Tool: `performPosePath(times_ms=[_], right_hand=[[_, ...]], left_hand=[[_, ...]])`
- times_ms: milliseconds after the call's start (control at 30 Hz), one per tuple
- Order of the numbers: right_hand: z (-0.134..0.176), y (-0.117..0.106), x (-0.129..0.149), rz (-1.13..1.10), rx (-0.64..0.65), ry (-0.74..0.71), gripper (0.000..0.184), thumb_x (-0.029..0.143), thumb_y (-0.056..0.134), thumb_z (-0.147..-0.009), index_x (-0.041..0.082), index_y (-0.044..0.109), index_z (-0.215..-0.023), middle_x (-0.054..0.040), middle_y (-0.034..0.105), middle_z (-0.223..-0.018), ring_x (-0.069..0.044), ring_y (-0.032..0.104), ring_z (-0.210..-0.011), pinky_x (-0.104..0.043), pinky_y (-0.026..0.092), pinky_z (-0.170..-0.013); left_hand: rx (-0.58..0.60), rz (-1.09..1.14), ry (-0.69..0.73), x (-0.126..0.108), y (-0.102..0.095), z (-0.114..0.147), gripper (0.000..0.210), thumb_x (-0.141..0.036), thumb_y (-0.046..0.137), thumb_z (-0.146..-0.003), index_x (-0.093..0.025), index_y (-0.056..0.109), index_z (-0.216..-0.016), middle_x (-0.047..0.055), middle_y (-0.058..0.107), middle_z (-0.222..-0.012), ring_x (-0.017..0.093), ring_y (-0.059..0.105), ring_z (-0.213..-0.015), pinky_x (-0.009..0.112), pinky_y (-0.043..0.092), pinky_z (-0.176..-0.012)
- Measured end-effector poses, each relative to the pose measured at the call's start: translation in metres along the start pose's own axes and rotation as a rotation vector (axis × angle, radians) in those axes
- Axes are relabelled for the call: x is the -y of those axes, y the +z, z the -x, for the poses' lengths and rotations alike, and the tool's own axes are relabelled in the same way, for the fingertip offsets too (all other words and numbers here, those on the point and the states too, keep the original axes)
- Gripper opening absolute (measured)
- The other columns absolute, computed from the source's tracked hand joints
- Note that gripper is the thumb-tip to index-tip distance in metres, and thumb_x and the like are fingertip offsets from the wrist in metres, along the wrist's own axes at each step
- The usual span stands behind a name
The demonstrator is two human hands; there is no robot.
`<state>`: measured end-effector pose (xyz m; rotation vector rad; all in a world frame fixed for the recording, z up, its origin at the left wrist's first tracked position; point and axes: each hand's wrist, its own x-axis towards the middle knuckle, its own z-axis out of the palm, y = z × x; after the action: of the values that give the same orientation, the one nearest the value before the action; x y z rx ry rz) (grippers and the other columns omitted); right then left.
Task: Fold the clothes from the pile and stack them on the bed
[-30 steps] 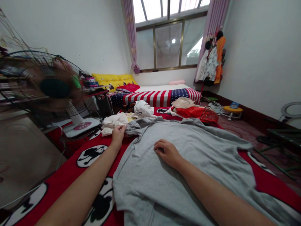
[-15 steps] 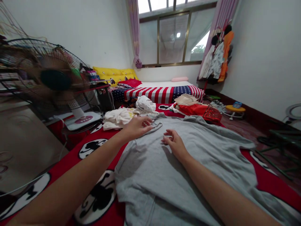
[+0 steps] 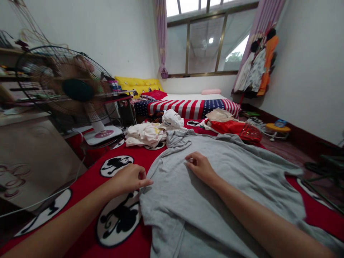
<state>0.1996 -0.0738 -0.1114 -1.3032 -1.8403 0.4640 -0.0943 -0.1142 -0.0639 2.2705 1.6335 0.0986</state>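
A grey T-shirt [image 3: 215, 154] lies spread over the red bed cover, one sleeve [image 3: 177, 139] bunched at its upper left. My left hand [image 3: 131, 178] is beside the shirt's left edge, its thumb pointing at the cloth and its fingers loosely bent with a gap to the thumb. I see nothing in it. Over the middle of the shirt, my right hand [image 3: 200, 165] hovers with fingers loosely curled and a shadow below it. No cloth shows between those fingers.
Beyond the shirt lie white clothes [image 3: 146, 134] and a red garment [image 3: 233, 129]. A fan [image 3: 77, 89] stands at the left on a stool. The cover [image 3: 88, 193] has black-and-white round prints. A second bed [image 3: 180, 107] is under the window, and a yellow stool [image 3: 278, 128] stands right.
My left hand has drawn back from the shirt's upper left toward me, to its left edge. My right hand stays over the shirt, its fingers closer together. The view has shifted slightly left.
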Motion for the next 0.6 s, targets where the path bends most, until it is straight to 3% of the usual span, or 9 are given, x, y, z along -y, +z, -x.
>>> performPosePath(times_ms=[133,300,433,600], right_hand=[[-0.024,-0.005,0.010,0.100,0.045,0.086,0.026,0.006,0.061,-0.070,0.016,0.069,-0.092,-0.0058,0.062,-0.100,-0.012,0.059,-0.071,-0.026,0.047,-0.076],[-0.068,0.006,0.004,0.114,-0.025,0.256,0.045,0.016,0.068,-0.068,0.014,0.062,-0.112,-0.0086,0.065,-0.100,-0.020,0.064,-0.086,-0.030,0.049,-0.080],[-0.095,0.024,0.000,0.088,-0.058,0.330,0.057,0.032,0.070,-0.072,0.016,0.052,-0.124,-0.0088,0.068,-0.097,-0.022,0.066,-0.084,-0.032,0.051,-0.072],[-0.108,0.033,0.010,0.132,-0.042,0.331,0.054,0.043,0.078,-0.063,0.020,0.061,-0.109,-0.0123,0.069,-0.103,-0.031,0.063,-0.104,-0.038,0.048,-0.082]], left_hand=[[0.033,0.041,0.007,-0.005,0.002,0.004,0.027,-0.044,0.062,-0.071,-0.017,0.061,-0.066,0.001,0.064,-0.064,0.016,0.056,-0.061,0.024,0.031,-0.053],[0.103,0.268,0.029,-0.006,0.005,0.012,0.016,-0.030,0.059,-0.067,-0.018,0.049,-0.065,-0.003,0.053,-0.059,0.012,0.049,-0.057,0.022,0.032,-0.051],[0.229,0.591,-0.054,-0.006,0.010,0.024,0.024,-0.025,0.060,-0.062,-0.019,0.044,-0.079,-0.007,0.050,-0.060,0.010,0.047,-0.052,0.020,0.032,-0.046],[0.240,0.711,-0.138,-0.007,0.015,0.036,0.046,-0.026,0.064,-0.063,-0.018,0.045,-0.104,-0.007,0.054,-0.061,0.011,0.052,-0.050,0.021,0.040,-0.047]])
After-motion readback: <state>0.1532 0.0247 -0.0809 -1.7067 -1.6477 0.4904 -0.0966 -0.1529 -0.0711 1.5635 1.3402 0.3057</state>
